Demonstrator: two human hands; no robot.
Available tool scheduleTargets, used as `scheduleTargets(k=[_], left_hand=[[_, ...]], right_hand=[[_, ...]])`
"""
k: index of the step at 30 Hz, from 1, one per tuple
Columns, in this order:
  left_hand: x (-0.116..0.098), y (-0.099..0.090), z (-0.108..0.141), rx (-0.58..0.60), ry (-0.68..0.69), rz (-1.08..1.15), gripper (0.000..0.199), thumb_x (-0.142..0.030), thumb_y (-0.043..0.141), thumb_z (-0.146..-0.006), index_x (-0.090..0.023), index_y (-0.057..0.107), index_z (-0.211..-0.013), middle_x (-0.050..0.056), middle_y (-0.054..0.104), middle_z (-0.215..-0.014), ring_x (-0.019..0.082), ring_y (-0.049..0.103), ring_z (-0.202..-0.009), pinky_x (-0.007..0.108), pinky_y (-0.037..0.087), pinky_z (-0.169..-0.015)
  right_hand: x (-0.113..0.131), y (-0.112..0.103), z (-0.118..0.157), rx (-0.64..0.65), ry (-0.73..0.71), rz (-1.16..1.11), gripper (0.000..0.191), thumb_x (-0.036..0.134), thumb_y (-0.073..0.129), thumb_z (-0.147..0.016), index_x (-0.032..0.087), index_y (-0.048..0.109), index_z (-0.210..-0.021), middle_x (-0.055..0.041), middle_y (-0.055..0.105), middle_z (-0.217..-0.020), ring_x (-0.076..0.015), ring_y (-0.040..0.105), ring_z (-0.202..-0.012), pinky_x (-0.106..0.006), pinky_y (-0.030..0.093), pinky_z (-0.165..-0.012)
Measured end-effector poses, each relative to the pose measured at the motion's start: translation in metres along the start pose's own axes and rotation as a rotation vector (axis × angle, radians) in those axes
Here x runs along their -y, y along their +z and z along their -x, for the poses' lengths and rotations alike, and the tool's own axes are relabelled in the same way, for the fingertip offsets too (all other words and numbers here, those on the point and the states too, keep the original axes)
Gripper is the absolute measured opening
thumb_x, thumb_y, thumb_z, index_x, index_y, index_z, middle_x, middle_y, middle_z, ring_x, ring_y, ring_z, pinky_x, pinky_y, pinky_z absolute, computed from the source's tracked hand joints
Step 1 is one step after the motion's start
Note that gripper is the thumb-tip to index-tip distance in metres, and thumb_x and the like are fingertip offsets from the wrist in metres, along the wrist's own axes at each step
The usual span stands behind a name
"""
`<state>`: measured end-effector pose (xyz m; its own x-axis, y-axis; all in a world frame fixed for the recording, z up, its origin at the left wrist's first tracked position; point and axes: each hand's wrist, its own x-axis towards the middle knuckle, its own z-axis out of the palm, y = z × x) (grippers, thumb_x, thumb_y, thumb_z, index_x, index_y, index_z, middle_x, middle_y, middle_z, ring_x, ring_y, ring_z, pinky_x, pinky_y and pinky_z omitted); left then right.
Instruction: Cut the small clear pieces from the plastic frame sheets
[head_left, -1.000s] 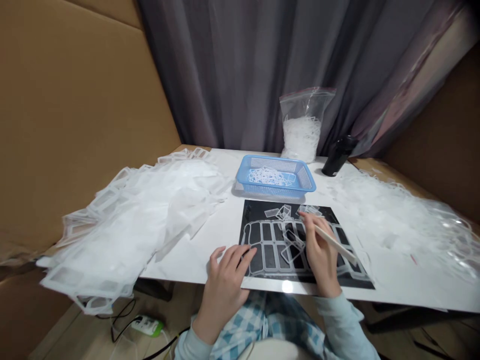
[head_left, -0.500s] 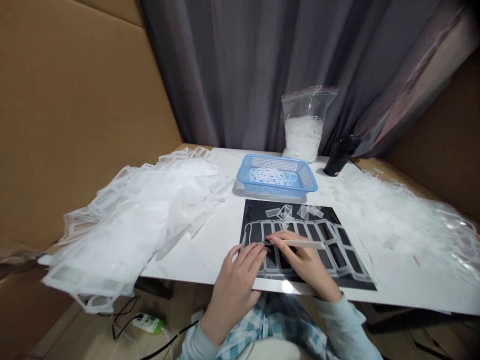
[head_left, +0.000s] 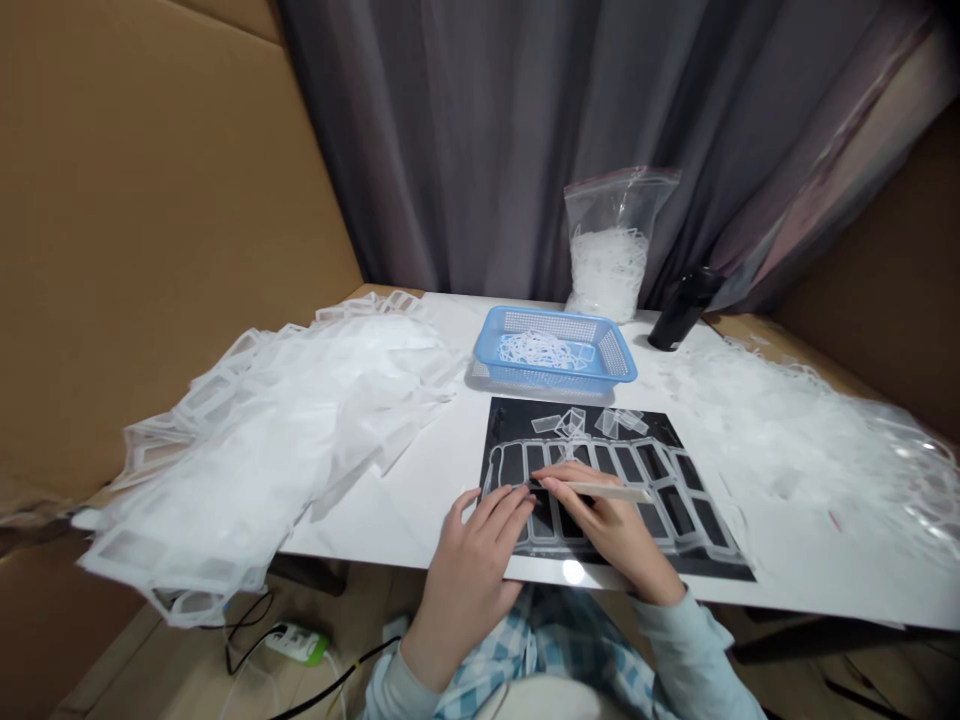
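A translucent plastic sheet (head_left: 681, 508) with rows of rectangular windows lies on a black mat (head_left: 504, 418). My left hand (head_left: 472, 555) rests on the sheet's left part, fingers stretched out and lying flat. My right hand (head_left: 600, 510) is closed in a pen grip round a slim tool with a flat pale handle (head_left: 611, 491). The handle points right, and its tip end is down at the sheet beside my left fingertips; the tip itself is too small to make out. Small clear rectangular pieces (head_left: 621, 423) lie loose along the mat's far edge.
Behind the mat stands a blue basket (head_left: 555, 382) holding thin white frames. Farther back are a zip bag (head_left: 609, 270) of similar scraps and a black bottle (head_left: 681, 312). Stacked translucent sheets (head_left: 247, 440) cover the table's left; a scrap heap (head_left: 810, 440) spreads over the right.
Both hands stay nearly in place, with the right hand's tool shifted very slightly. The view has moved a little; nothing was picked up or let go.
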<state>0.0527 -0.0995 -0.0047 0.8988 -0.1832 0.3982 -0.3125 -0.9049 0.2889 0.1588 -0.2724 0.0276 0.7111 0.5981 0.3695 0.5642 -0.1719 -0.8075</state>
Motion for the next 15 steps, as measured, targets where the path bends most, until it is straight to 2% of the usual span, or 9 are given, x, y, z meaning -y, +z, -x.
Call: scheduleTargets(k=[5, 9, 15], left_hand=[[0.0000, -0.0007, 0.0004, 0.004, 0.002, -0.014, 0.058, -0.022, 0.056, -0.087, -0.022, 0.044, -0.143, 0.003, 0.049, -0.145, 0.021, 0.043, -0.132, 0.043, 0.022, -0.111], [0.0003, 0.0000, 0.0005, 0.010, 0.000, -0.043, 0.056, -0.022, 0.056, -0.086, -0.024, 0.045, -0.141, 0.002, 0.049, -0.145, 0.021, 0.044, -0.131, 0.043, 0.025, -0.110], [-0.0003, 0.0004, -0.0006, -0.006, -0.011, -0.021, 0.053, -0.021, 0.057, -0.084, -0.023, 0.048, -0.136, 0.001, 0.053, -0.141, 0.021, 0.046, -0.129, 0.045, 0.023, -0.110]], right_hand=[[-0.0003, 0.0001, -0.0001, 0.020, 0.005, 0.014, 0.023, 0.032, 0.052, -0.101, 0.021, 0.072, -0.104, -0.0068, 0.070, -0.105, -0.0213, 0.064, -0.098, -0.033, 0.051, -0.089], [-0.0035, 0.0007, -0.0005, 0.058, -0.044, 0.064, 0.024, 0.032, 0.051, -0.101, 0.020, 0.071, -0.108, -0.0072, 0.070, -0.108, -0.0212, 0.064, -0.102, -0.034, 0.052, -0.091], [-0.0078, 0.0036, 0.0048, 0.209, -0.124, 0.248, 0.031, 0.029, 0.041, -0.105, 0.020, 0.061, -0.127, -0.0088, 0.061, -0.129, -0.0233, 0.052, -0.125, -0.044, 0.042, -0.110]])
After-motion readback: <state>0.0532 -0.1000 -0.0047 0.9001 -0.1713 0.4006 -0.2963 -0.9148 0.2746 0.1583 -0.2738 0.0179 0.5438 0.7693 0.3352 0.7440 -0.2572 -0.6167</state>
